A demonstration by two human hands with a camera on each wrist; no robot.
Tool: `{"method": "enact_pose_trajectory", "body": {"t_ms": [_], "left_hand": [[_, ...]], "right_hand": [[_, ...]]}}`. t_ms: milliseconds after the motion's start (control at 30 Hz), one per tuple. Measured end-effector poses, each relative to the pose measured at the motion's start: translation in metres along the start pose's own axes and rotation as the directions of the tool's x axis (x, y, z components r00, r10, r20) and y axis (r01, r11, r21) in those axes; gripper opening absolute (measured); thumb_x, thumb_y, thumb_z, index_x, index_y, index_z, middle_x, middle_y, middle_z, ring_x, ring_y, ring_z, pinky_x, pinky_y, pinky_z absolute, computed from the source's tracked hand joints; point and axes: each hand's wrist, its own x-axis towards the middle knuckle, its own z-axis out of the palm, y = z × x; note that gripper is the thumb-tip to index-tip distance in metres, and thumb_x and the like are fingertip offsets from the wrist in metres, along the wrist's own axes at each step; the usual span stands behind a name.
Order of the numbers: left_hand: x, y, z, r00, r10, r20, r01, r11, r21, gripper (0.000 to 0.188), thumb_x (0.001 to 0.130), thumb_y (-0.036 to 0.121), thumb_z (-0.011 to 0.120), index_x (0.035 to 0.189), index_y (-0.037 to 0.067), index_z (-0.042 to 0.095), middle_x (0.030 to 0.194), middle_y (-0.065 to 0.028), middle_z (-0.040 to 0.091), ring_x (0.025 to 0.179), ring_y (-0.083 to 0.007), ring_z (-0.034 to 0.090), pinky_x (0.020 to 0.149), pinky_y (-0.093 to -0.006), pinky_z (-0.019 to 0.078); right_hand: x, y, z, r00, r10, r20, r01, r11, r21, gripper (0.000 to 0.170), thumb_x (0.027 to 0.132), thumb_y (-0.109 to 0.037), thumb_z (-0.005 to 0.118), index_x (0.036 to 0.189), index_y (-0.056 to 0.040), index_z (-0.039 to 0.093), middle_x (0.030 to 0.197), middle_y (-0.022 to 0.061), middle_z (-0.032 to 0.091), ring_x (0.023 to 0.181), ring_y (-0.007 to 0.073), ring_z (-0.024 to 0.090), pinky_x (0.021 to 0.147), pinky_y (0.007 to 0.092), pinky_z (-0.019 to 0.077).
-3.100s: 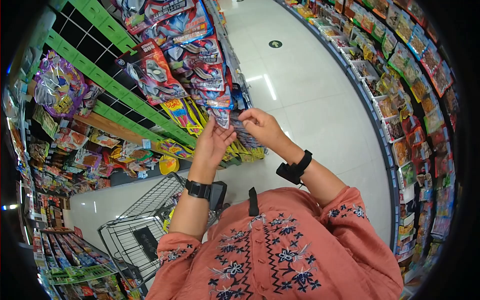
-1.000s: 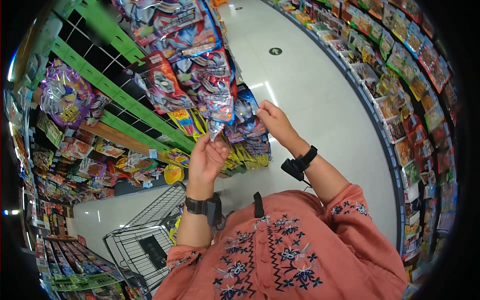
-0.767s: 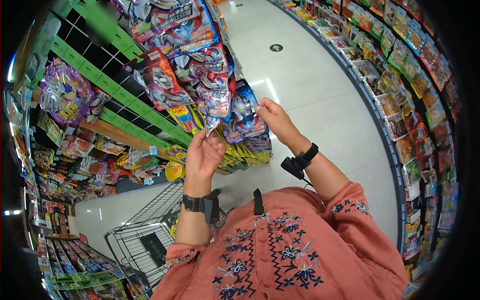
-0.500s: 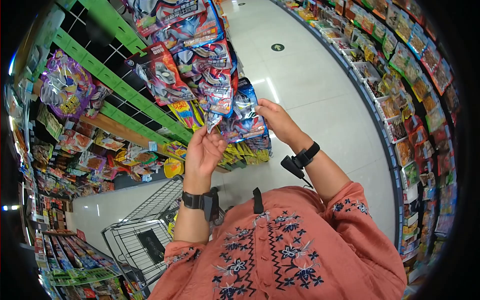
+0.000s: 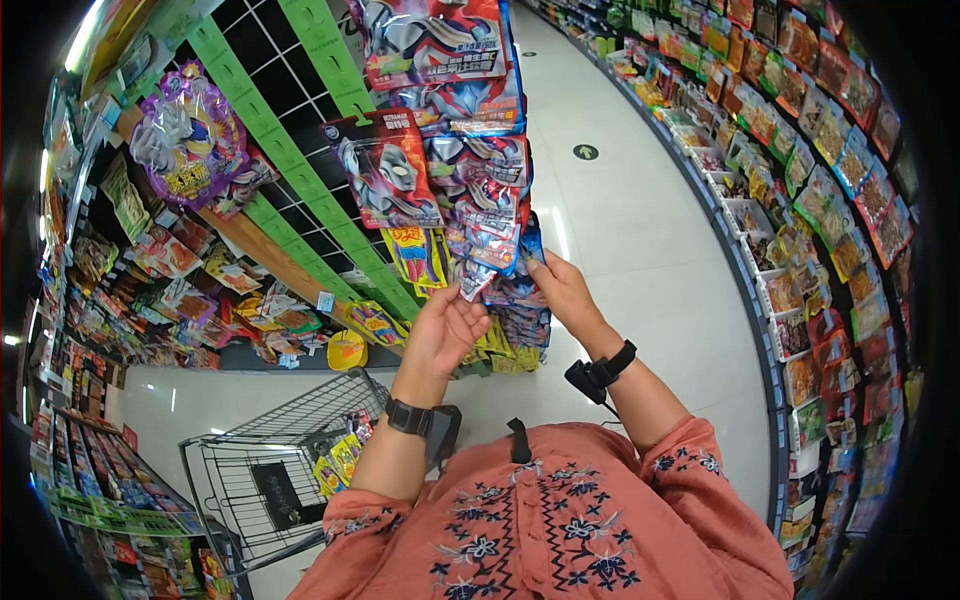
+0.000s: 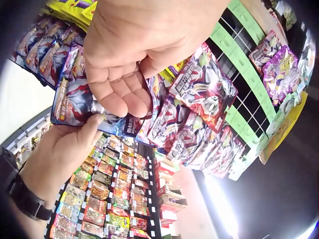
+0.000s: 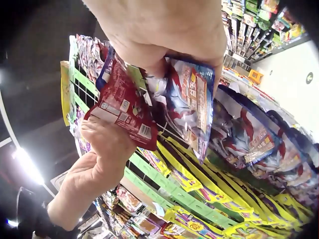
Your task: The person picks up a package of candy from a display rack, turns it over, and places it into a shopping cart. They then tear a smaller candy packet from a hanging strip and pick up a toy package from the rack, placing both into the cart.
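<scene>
In the head view, my left hand (image 5: pixel 447 330) pinches the lower corner of a red and silver Ultraman candy bag (image 5: pixel 474 279) in the hanging bunch. In the right wrist view, this bag's red printed back (image 7: pixel 124 104) faces the camera, its edge between left thumb and fingers. My right hand (image 5: pixel 570 295) grips the edge of a blue candy bag (image 6: pixel 75 99), its thumb lying on the printed front in the left wrist view. The blue bag hangs just right of the red one, showing as a narrow blue strip in the head view.
More Ultraman bags (image 5: pixel 435 40) hang above on a rack with green strips (image 5: pixel 290 160). Yellow candy packs (image 5: pixel 415 255) hang below. A shopping cart (image 5: pixel 265 470) with several packets stands at lower left. Across the tiled aisle runs a curved snack shelf (image 5: pixel 760 290).
My right hand has taken hold of the blue bag, which swung out facing the head camera and now shows nearly edge-on. The left hand keeps its pinch. The head view has shifted.
</scene>
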Motion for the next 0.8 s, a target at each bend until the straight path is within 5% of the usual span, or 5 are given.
{"method": "enact_pose_trajectory", "body": {"t_ms": [100,233,433,533,800], "left_hand": [[-0.003,0.001,0.001,1.000,0.002,0.008,-0.002,1.000,0.007,0.024,0.102,0.021,0.047,0.106,0.002,0.061,0.089,-0.0046,0.069,0.074,-0.0160,0.063,0.068,-0.0345,0.0534],[-0.003,0.001,0.000,0.999,-0.005,0.037,0.005,1.000,0.003,0.024,0.102,0.021,0.048,0.108,0.002,0.061,0.091,-0.0044,0.069,0.074,-0.0159,0.063,0.069,-0.0343,0.0540],[-0.001,0.001,-0.004,0.999,-0.004,0.050,0.004,1.000,0.003,0.024,0.102,0.021,0.048,0.108,0.002,0.061,0.093,-0.0048,0.070,0.075,-0.0159,0.065,0.069,-0.0342,0.0551],[0.002,-0.001,-0.005,0.999,-0.001,0.047,0.000,1.000,0.010,0.024,0.102,0.021,0.048,0.108,0.002,0.062,0.093,-0.0056,0.071,0.076,-0.0167,0.066,0.070,-0.0347,0.0558],[0.020,-0.010,-0.010,0.994,-0.061,0.086,0.056,0.996,0.064,0.022,0.102,0.021,0.048,0.106,0.004,0.062,0.095,-0.0099,0.071,0.087,-0.0241,0.070,0.078,-0.0394,0.0585]], "right_hand": [[-0.001,-0.017,0.001,0.999,0.009,-0.044,-0.009,1.000,-0.005,0.024,0.100,-0.021,0.052,0.114,-0.0039,0.063,0.078,-0.0046,0.054,0.071,0.0058,0.047,0.065,0.0237,0.0425],[0.007,-0.032,-0.003,0.998,-0.067,-0.013,0.065,0.989,-0.130,0.026,0.103,-0.022,0.050,0.118,-0.0043,0.062,0.096,-0.0045,0.064,0.086,0.0041,0.056,0.077,0.0215,0.0472],[0.006,-0.038,-0.005,0.973,-0.184,-0.138,0.194,0.979,0.066,0.025,0.101,-0.019,0.053,0.115,-0.0007,0.063,0.087,-0.0037,0.062,0.078,0.0044,0.053,0.072,0.0220,0.0465],[-0.005,-0.052,-0.018,0.989,-0.064,-0.131,0.091,0.971,0.220,0.025,0.101,-0.019,0.053,0.116,-0.0016,0.064,0.094,-0.0029,0.065,0.083,0.0037,0.056,0.077,0.0215,0.0481],[-0.045,-0.051,-0.068,0.985,0.066,-0.158,-0.025,0.969,0.247,0.031,0.098,-0.017,0.055,0.122,0.0003,0.062,0.101,0.0014,0.068,0.086,0.0069,0.063,0.081,0.0235,0.0516]]}}
